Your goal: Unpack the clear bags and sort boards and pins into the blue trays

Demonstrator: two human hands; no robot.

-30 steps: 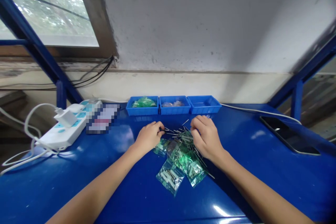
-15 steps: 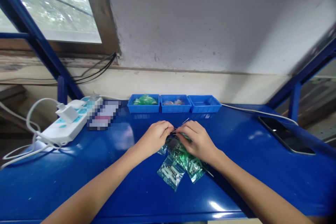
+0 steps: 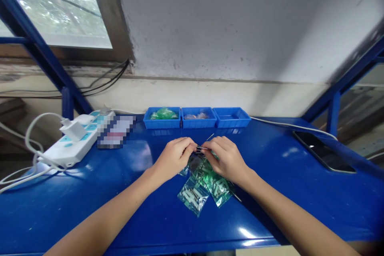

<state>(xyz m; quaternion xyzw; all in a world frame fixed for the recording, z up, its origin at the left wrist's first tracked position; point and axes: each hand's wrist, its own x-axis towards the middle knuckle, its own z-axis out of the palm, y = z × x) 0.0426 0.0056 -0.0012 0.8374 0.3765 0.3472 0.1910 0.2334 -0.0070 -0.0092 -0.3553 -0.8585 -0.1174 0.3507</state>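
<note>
Near the middle of the blue table, my left hand [image 3: 177, 154] and my right hand [image 3: 227, 156] face each other, fingertips pinched on a small dark part [image 3: 198, 149] with a thin metal piece between them. Another thin metal rod [image 3: 210, 137] lies just beyond my right fingers. Below the hands is a pile of clear and green plastic bags [image 3: 207, 174], partly covered by my right hand. One clear bag [image 3: 193, 196] of white and metal pieces lies at the front, and a rod end [image 3: 236, 197] pokes out at the right.
Three blue bins stand along the wall: the left bin [image 3: 162, 124] holds green bags, the middle bin [image 3: 199, 123] small pieces. A power strip [image 3: 73, 144] with white cables and a blurred item [image 3: 116, 132] lie left; a black phone [image 3: 324, 151] lies right.
The view has shifted slightly. My fingertips have parted a little, and more of the dark part and thin metal piece shows between them.
</note>
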